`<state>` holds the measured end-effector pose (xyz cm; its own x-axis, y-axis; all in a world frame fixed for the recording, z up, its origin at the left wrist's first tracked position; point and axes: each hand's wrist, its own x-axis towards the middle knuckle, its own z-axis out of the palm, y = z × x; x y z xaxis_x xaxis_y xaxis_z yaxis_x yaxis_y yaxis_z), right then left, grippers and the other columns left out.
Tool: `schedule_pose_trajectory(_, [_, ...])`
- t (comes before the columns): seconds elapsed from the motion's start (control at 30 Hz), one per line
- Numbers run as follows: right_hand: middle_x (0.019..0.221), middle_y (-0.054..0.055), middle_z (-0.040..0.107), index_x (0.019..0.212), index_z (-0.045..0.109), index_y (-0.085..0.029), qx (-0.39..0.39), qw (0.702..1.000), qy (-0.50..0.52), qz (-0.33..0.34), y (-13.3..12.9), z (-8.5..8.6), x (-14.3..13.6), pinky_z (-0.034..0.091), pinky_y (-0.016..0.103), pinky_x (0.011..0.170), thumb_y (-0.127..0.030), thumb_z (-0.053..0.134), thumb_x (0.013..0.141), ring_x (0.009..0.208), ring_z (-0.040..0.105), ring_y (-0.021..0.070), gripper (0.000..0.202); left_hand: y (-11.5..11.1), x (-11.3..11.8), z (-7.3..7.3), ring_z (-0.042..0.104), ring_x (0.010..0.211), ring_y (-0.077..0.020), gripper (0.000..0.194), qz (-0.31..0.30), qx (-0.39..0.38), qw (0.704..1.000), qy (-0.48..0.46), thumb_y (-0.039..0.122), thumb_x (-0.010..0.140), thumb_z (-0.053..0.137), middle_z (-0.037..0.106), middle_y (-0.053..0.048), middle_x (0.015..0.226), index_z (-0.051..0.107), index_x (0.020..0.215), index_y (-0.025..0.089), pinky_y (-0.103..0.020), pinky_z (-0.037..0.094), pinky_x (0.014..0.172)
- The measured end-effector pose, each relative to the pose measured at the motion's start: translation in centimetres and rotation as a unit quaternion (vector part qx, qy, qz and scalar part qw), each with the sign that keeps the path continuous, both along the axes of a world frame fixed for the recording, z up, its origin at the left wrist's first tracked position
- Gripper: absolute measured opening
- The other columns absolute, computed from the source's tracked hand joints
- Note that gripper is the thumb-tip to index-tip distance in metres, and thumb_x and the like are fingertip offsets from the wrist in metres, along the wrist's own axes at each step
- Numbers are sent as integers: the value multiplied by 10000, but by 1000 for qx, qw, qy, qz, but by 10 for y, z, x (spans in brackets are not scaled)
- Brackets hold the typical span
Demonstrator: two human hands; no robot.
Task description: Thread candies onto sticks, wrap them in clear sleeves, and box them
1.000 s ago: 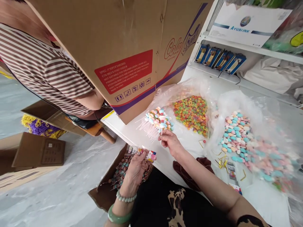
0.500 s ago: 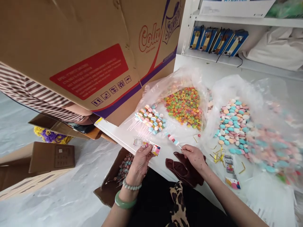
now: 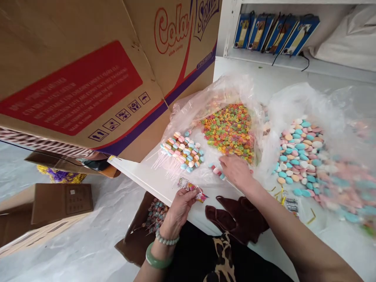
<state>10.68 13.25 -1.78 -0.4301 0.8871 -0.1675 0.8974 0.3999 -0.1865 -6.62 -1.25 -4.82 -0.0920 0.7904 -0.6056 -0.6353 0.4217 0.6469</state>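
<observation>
My left hand (image 3: 183, 201) is closed, its thumb and fingers pinching a small printed plastic wrapper (image 3: 188, 185) above the table's front edge. My right hand (image 3: 237, 171) is at the near edge of a heap of ring-shaped gummy candies (image 3: 227, 127). Its fingers curl downward, and whatever they pinch is hidden. Just left of it, a short candy skewer (image 3: 216, 171) of pink, red and blue pieces lies on the clear plastic. Farther left is a bunch of marshmallow skewers (image 3: 183, 150) with white sticks. A dark brown cloth item (image 3: 235, 219) lies below my right forearm.
A large cardboard box (image 3: 117, 74) rises at the left. Bagged pastel candies (image 3: 302, 149) and yellow twist ties (image 3: 283, 197) are on the right. An open carton (image 3: 138, 231) of wrapped sticks stands below the table edge. Blue boxes (image 3: 276, 34) line the back shelf.
My right hand has let go of the skewer's stick and moved up to the gummy rings. My left hand has lowered slightly with the wrapper. The view has shifted.
</observation>
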Motion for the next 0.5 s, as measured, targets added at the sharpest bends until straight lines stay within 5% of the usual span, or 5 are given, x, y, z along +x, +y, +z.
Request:
schedule_pose_trajectory(0.1, [966, 63, 688, 949, 685, -219, -24, 992, 123, 14, 47, -12, -49, 368, 288, 716, -174, 442, 887, 879, 596, 204, 255, -1, 2, 0, 686, 750, -193, 233, -5, 10, 999, -32, 262, 660, 804, 723, -88, 836, 724, 802, 97, -306, 545, 738])
schedule_pose_trajectory(0.23, [913, 57, 690, 875, 691, -200, -80, 971, 222, -31, 84, -45, -90, 387, 277, 710, -149, 532, 768, 860, 587, 198, 198, -5, -1, -3, 671, 685, -180, 163, -2, 25, 999, -37, 194, 699, 731, 706, -73, 925, 639, 824, 143, -290, 513, 613])
schedule_pose_trajectory(0.37, [776, 6, 660, 785, 665, -201, -95, 953, 274, -81, 91, -57, -90, 398, 259, 651, -176, 545, 690, 748, 568, 168, 155, -7, -9, -6, 541, 557, -85, 274, 14, 68, 997, -20, 87, 661, 638, 654, -13, 815, 608, 917, 179, -208, 389, 508])
schedule_pose_trajectory(0.5, [649, -31, 574, 709, 601, -196, -131, 882, 419, -171, 64, -37, -64, 397, 256, 587, -223, 570, 652, 619, 510, 141, 70, 0, -8, 0, 450, 549, -42, 324, 35, 60, 997, 27, 70, 574, 713, 539, 57, 663, 611, 861, 180, -167, 345, 534])
